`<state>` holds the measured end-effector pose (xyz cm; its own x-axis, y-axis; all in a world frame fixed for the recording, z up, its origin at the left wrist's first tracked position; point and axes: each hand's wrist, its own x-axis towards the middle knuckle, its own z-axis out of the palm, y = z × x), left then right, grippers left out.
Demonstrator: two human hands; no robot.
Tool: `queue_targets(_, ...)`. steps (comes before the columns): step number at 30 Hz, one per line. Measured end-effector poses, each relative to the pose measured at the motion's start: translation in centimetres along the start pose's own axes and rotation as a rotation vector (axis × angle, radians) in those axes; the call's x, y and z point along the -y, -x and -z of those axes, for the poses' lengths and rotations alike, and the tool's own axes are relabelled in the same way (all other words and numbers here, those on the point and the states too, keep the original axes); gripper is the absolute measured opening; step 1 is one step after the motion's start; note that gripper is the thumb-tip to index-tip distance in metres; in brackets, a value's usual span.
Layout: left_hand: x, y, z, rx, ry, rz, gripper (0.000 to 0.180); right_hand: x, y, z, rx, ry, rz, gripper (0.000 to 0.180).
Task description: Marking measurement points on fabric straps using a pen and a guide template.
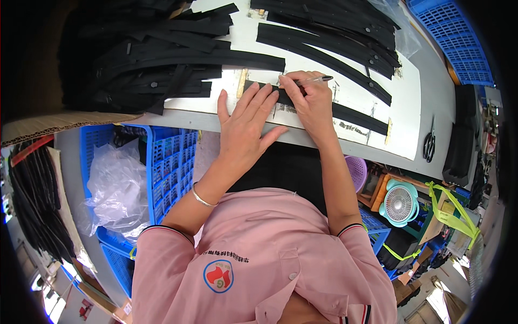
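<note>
A black fabric strip lies along the near part of a white board. My left hand is spread flat, its fingertips pressing on the strip's left part. Beside it, my right hand grips a pen with a clear barrel and dark end, its tip down near the strip's upper edge. The exact contact of the tip is hidden by my fingers. Dark marks and smudges show on the board next to the strip. Just beyond lies another long black strip.
Piles of black strips lie at the far left and far right. Black scissors rest near the table's right edge. Blue crates stand below left; another blue crate is at the far right. A small fan sits below right.
</note>
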<state>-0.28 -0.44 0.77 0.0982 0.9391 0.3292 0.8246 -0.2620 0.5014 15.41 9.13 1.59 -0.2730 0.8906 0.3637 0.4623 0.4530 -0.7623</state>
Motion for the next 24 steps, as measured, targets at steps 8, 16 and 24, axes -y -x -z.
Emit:
queue_targets(8, 0.0, 0.1, -0.1, 0.004, -0.016, 0.002, 0.068, 0.0, 0.2, 0.1, -0.053, 0.080, 0.103, 0.016)
queue_targets(16, 0.0, 0.3, -0.3, -0.021, 0.108, 0.066, 0.097, -0.2, 0.4, 0.8, 0.110, -0.004, 0.160, 0.014)
queue_targets(24, 0.0, 0.2, -0.1, -0.015, 0.044, 0.050, 0.094, 0.1, 0.4, 0.8, 0.142, 0.112, 0.220, 0.012)
